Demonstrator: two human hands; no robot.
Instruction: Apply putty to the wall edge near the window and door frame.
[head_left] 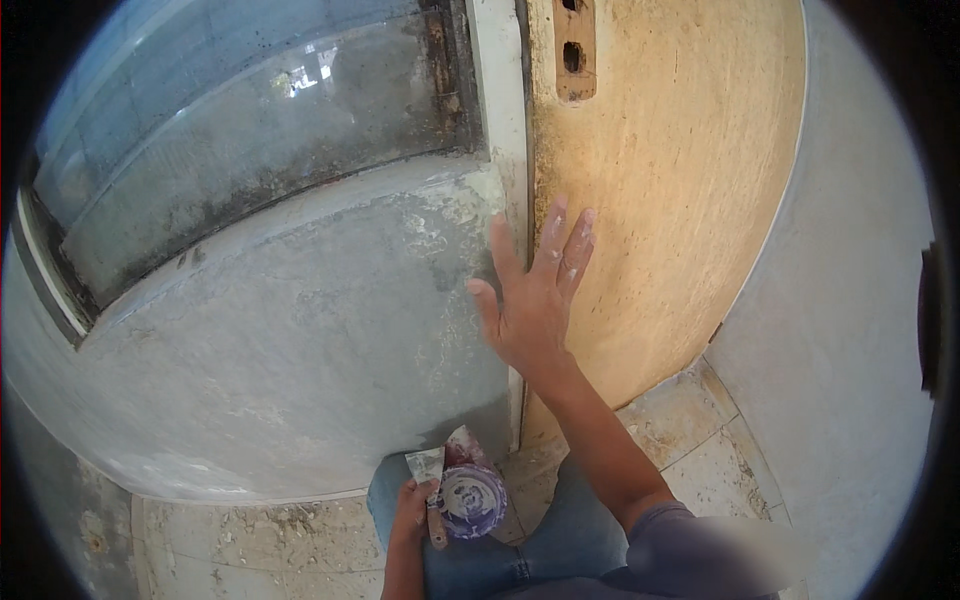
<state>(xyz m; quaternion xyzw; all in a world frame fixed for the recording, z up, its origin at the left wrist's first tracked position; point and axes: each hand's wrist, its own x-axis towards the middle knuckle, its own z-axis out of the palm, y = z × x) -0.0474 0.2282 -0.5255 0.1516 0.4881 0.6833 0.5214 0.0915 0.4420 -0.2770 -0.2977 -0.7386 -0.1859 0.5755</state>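
My right hand (535, 310) is raised in front of the door frame, fingers spread, white smears on the fingertips. Nothing is in it; whether it touches the frame or wall I cannot tell. Low down near my lap, my left hand (410, 508) is closed on a putty knife (426, 464) with a wooden handle and a whitish, stained blade. Right beside it is a round purple-rimmed tub (474, 503) smeared with white paste. Another flat, stained blade-like piece (464, 446) sticks up behind the tub; its lower part is hidden.
Ahead on the left is a grey plastered wall (300, 330) below a dirty glass pane (270, 130). A white frame post (505, 100) separates it from a yellowish wooden door (670, 200). Another grey wall (850, 280) stands at right. Crumbs litter the tiled floor (250, 535).
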